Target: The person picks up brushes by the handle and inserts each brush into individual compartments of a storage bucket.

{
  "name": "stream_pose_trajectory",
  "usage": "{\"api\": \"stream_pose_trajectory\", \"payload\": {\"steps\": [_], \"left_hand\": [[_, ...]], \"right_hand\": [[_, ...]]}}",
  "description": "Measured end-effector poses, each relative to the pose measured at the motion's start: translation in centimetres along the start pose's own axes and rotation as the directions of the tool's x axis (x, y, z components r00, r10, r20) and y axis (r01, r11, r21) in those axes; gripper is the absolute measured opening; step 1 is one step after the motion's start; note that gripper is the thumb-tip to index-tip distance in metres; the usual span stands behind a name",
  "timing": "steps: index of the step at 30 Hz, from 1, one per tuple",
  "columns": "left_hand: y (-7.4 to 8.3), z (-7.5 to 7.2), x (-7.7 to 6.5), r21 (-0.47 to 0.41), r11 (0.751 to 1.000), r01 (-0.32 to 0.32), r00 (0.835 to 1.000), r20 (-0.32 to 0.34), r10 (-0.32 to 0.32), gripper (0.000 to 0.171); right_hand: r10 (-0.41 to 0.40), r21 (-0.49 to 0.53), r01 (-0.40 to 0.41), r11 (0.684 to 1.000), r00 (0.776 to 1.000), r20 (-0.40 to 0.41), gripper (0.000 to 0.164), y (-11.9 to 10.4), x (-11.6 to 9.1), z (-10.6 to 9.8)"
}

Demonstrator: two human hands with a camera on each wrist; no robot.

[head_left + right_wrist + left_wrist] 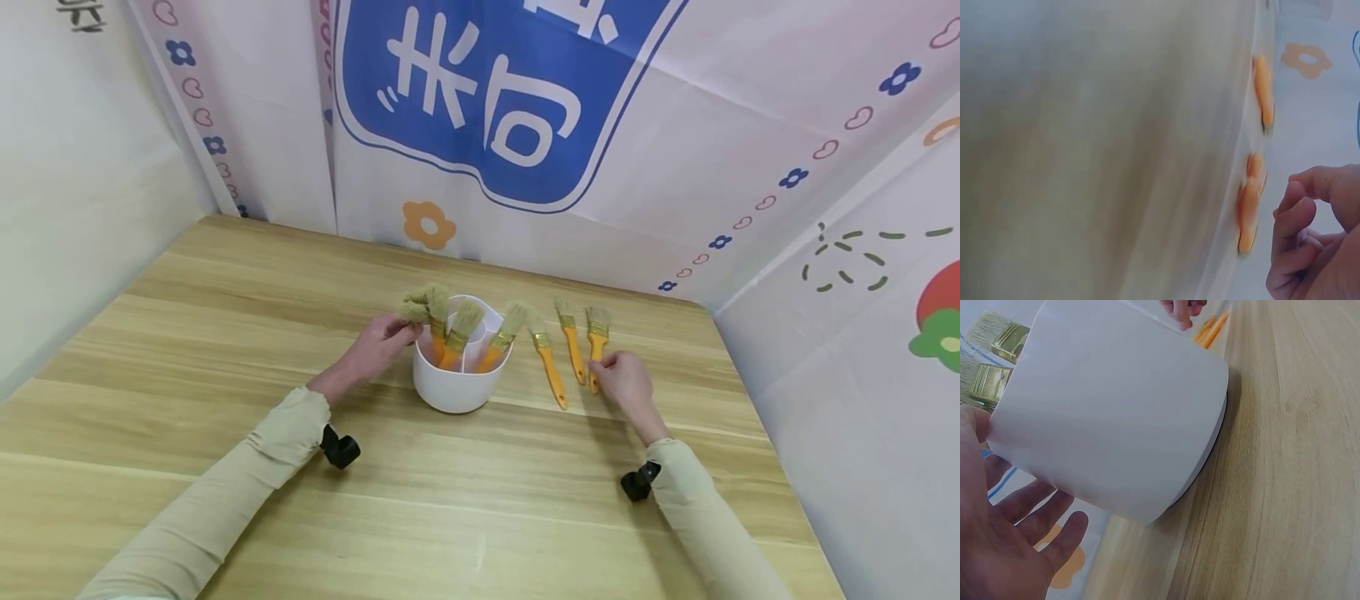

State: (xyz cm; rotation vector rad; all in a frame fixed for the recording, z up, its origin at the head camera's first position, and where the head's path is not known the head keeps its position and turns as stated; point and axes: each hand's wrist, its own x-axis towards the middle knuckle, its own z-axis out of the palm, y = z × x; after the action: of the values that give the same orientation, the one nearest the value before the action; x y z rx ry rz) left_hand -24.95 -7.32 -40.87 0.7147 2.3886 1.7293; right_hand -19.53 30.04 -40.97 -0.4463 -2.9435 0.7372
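A white divided container point(457, 390) stands on the table with several orange-handled paintbrushes point(465, 321) in it, bristles up. At its left rim my left hand point(377, 346) holds the container, close under one brush's tilted bristles. The left wrist view shows the thumb point(975, 422) on the rim and the other fingers spread along the wall, partly hidden behind it. Three more brushes lie to the right. My right hand point(624, 383) hovers over the handle of the rightmost brush point(597, 325), fingers loosely bent; in the right wrist view nothing shows between them.
Another loose brush point(572, 346) lies just left of the rightmost one, and a third brush point(551, 367) lies nearer the container. Behind the wooden table point(480, 492) hangs a printed white cloth point(615, 242), with white walls at both sides.
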Motion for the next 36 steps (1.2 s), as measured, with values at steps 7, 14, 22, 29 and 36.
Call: {"api": "stream_pose_trajectory", "payload": {"steps": [7,14,22,29,36], "left_hand": [[0.1,0.0,-0.1,-0.028,1.0,0.009,1.0,0.008,-0.009,0.038],[0.1,0.0,-0.3,-0.046,0.999,0.003,1.0,0.016,-0.002,0.037],[-0.1,-0.1,-0.1,-0.043,0.999,0.003,1.0,0.016,-0.003,0.037],[0.2,0.0,-0.2,-0.023,1.0,0.017,1.0,0.012,-0.017,0.037],[0.2,-0.1,-0.2,-0.024,0.999,0.024,1.0,0.021,-0.023,0.038]], "right_hand": [[0.054,-0.051,-0.053,0.997,0.998,0.011,0.029,0.5,1.6,0.1],[0.053,-0.049,-0.05,0.998,0.997,0.058,0.041,0.2,3.0,0.4],[0.137,-0.08,-0.128,0.989,0.984,0.114,0.031,0.1,4.6,0.6],[0.166,-0.087,-0.154,0.984,0.975,0.15,0.028,0.0,5.5,0.5],[0.188,-0.055,-0.182,0.982,0.973,0.137,0.03,0.4,5.8,0.5]]}}
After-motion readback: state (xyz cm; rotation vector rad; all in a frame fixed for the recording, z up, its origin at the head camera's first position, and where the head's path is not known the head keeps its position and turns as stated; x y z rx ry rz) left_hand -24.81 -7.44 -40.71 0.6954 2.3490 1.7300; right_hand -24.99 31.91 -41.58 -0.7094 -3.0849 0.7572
